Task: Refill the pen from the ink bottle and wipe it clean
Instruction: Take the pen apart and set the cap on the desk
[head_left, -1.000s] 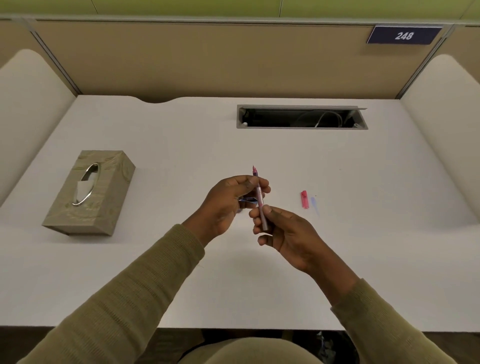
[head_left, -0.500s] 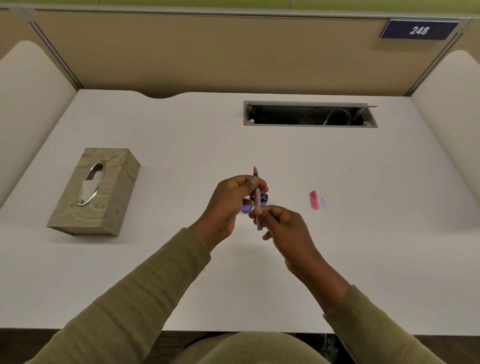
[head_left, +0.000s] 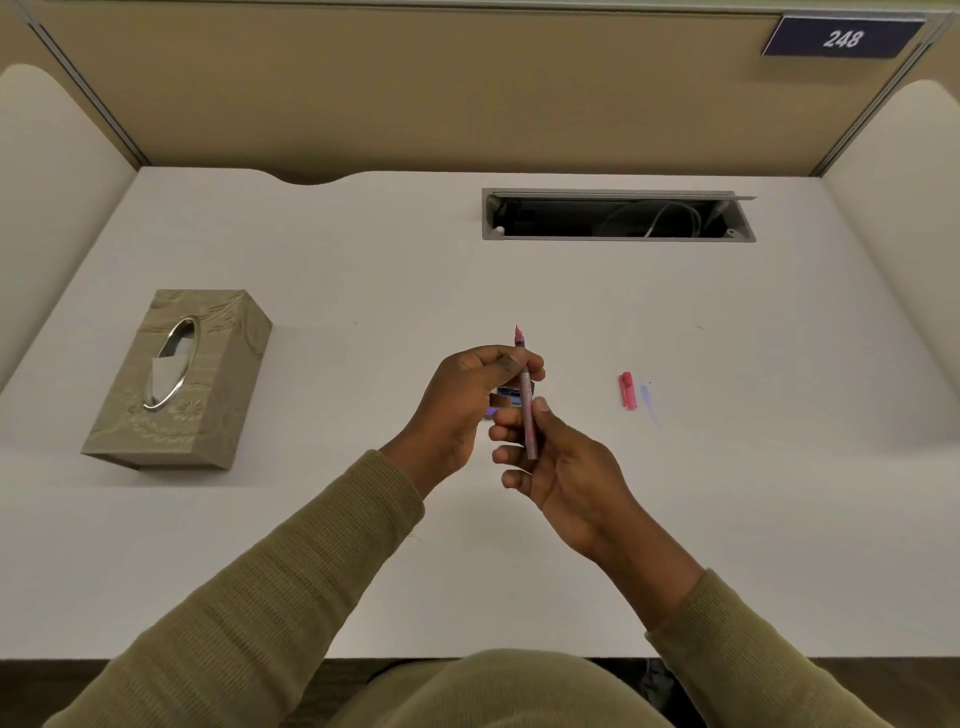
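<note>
A slim pink pen (head_left: 528, 405) stands nearly upright above the middle of the white desk (head_left: 363, 270), nib pointing away from me. My left hand (head_left: 467, 400) pinches its upper section near the nib. My right hand (head_left: 556, 462) grips the lower barrel between thumb and fingers. Behind the hands, mostly hidden, a small dark ink bottle (head_left: 510, 396) with a blue-purple glint sits on the desk. A pink pen cap (head_left: 627, 391) lies to the right, with a pale clear dropper-like piece (head_left: 649, 402) beside it.
A tan tissue box (head_left: 176, 379) with a metal oval slot stands at the left. An open cable tray (head_left: 618, 215) is set into the desk at the back. Padded partitions close in both sides and the rear.
Both hands stay on the pen at the desk's middle, the right hand sliding slightly on the barrel. The camera view has shifted a little; the cap and tissue box have not moved.
</note>
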